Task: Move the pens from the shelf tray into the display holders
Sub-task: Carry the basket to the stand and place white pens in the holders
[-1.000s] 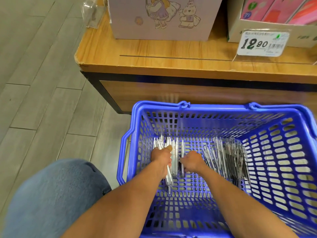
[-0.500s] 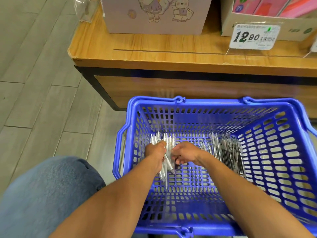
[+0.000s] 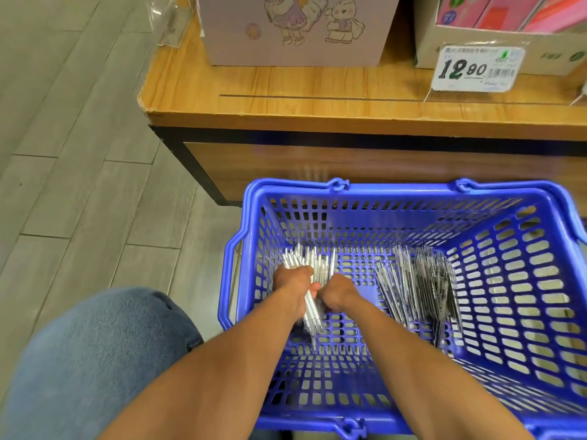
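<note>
A blue plastic basket (image 3: 524, 281) stands on the floor in front of me. At its left end my left hand (image 3: 290, 285) grips a bundle of white pens (image 3: 309, 308), whose ends stick out above and below the fist. My right hand (image 3: 338, 292) is curled against the same bundle from the right, touching my left hand; I cannot tell how its fingers lie. A second heap of darker wrapped pens (image 3: 419, 287) lies loose on the basket floor to the right. No display holders are in view.
A low wooden shelf (image 3: 317, 90) runs behind the basket, carrying a cartoon-printed box (image 3: 292, 27), a carton of pink packs (image 3: 508, 17) and a 12.90 price tag (image 3: 476, 68). Grey floor planks lie to the left. My jeans-clad knee (image 3: 95, 360) is at lower left.
Both hands have drawn together at the basket's left end, gathering the white pens into one tighter bundle. The view has shifted a little.
</note>
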